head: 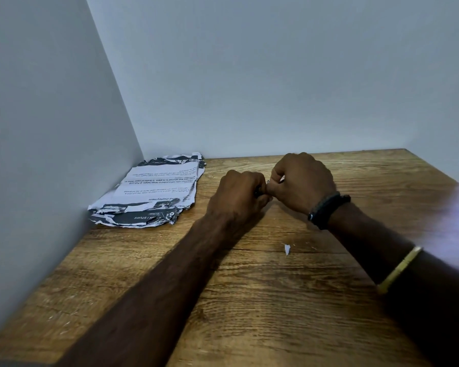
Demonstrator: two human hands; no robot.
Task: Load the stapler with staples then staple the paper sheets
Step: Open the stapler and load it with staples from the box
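both hands met above the wooden table (276, 300), knuckles up and fingers curled under. the left hand (239, 192) was closed round something small and dark, only a sliver of which showed at its fingertips, probably the stapler (257, 192), though too little was visible to be sure. the right hand (302, 181) was pinched shut just beside it, touching the left, with a pale glint between thumb and finger that may have been a strip of staples (282, 178); that could not be told for certain. a stapler is rigid and fairly light, best held by its body while the other hand works the tray; a staple strip is brittle and snaps if bent, so it wants a light pinch along its sides. the paper sheets (154, 192), crumpled and ragged-edged, lay well left of the grip in the corner by the wall, limp and likely to slide apart unless squared first. a scrap of paper (287, 249) lay on the table nearer the person than the hands.
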